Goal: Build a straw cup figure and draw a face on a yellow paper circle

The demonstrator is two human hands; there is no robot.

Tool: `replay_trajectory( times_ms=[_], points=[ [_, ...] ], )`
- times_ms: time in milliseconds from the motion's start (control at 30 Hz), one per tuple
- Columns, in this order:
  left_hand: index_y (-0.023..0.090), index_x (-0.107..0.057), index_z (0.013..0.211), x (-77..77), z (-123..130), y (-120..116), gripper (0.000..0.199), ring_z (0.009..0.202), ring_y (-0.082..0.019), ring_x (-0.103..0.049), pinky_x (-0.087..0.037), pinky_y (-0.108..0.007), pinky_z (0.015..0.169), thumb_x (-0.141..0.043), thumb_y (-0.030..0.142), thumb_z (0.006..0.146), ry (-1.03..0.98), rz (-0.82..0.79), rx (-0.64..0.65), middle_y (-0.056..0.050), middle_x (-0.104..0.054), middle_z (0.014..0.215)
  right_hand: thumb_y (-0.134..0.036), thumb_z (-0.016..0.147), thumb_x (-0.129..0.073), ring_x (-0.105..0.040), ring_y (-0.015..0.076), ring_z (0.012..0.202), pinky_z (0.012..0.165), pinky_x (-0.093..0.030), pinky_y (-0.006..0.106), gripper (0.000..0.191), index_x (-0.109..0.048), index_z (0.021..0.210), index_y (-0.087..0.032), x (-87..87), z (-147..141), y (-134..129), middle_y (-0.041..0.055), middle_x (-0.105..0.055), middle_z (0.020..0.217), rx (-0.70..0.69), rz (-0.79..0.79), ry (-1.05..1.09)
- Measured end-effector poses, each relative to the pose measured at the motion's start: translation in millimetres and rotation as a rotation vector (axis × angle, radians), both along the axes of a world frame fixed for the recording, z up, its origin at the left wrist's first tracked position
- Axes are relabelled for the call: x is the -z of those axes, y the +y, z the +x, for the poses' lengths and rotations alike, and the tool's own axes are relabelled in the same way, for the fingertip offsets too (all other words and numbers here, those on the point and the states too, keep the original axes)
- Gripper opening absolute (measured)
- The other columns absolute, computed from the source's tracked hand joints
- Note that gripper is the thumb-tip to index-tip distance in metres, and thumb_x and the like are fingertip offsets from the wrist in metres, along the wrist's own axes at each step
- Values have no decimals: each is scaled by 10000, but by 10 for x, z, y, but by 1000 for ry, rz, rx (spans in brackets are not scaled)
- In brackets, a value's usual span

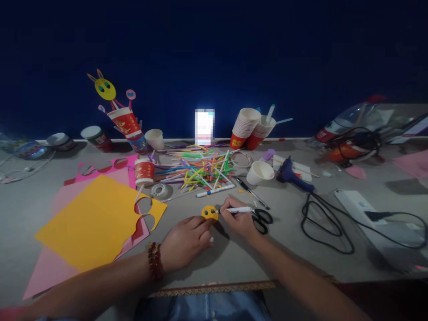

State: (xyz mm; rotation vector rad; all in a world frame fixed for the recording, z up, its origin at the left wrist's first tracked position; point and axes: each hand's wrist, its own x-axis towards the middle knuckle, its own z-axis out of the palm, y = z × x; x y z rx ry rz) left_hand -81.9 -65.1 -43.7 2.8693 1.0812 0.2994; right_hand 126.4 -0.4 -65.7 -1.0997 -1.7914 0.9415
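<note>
A small yellow paper disc [207, 209] with two dark eye spots and dots lies on the table. My left hand [187, 240] holds it down by its lower edge, the fingers curled. A small white piece [211, 240], perhaps a cap, peeks out by the left thumb. Pinched in my right hand [236, 216] is a white marker [239, 210], its dark tip at the right-hand spot on the disc. Black-handled scissors [263, 217] lie just right of that hand, their blades hidden beneath it.
Yellow paper sheets [90, 223] lie over pink ones at left. Colourful sticks [200, 171] are heaped behind my hands, near a blue-capped marker [216, 191] and black pen [252, 192]. Stacked paper cups [245, 127], a blue glue gun [294, 175] and a power strip [364, 214] stand or lie rightward.
</note>
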Motion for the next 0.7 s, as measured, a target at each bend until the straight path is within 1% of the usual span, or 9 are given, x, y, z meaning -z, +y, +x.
replay_trajectory(
  times_ms=[100, 267, 467, 700],
  points=[
    [159, -621, 975, -18, 1, 1, 184, 1168, -241, -581, -523, -379, 921, -598, 340, 965, 7, 0, 9, -100, -640, 1318, -184, 801, -523, -468, 135, 575, 561, -360, 260, 167, -509, 639, -221, -4, 1, -3, -42, -507, 600, 18, 0, 11],
    [161, -619, 967, -14, 0, 0, 187, 1158, -244, -589, -524, -374, 915, -594, 345, 966, 14, 12, 11, -82, -641, 1325, -178, 792, -539, -478, 134, 579, 567, -357, 266, 156, -526, 641, -216, -15, 2, 1, -39, -528, 616, -16, 5, 2],
    [150, -619, 964, 8, 4, 9, 189, 1156, -248, -596, -525, -381, 923, -615, 339, 954, -3, 26, 13, -102, -662, 1283, -198, 804, -539, -436, 135, 565, 551, -349, 271, 194, -504, 615, -223, -46, -11, -7, -44, -480, 587, 53, -7, 114],
    [165, -607, 953, 30, -3, -8, 135, 1162, -235, -604, -536, -373, 932, -626, 299, 947, -55, 22, 0, -103, -665, 1270, -215, 810, -552, -457, 136, 545, 525, -375, 269, 172, -521, 641, -228, -87, -14, -7, -39, -506, 578, 63, -70, 162]
  ],
)
